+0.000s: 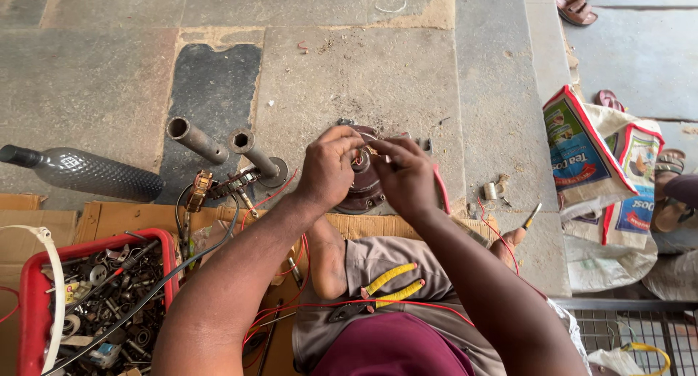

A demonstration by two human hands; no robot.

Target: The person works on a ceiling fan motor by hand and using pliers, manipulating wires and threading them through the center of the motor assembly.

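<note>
Head view: both hands meet over a round brown motor part [367, 190] lying flat on the stone floor [407, 70]. Left hand [329, 169] fingers and right hand [407, 176] fingers pinch thin wires above its centre; yellow-handled pliers [389, 285] lie nearer the person, handles pointing right.

arms: both bare, no sleeves, watch or rings seen | left hand [329, 165], right hand [407, 178]: ungloved | top: maroon, lower centre of frame | trousers: grey-brown, creased, above it | foot: bare, centre

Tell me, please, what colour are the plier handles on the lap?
Yellow handles on the pliers, seen in the head view.
</note>
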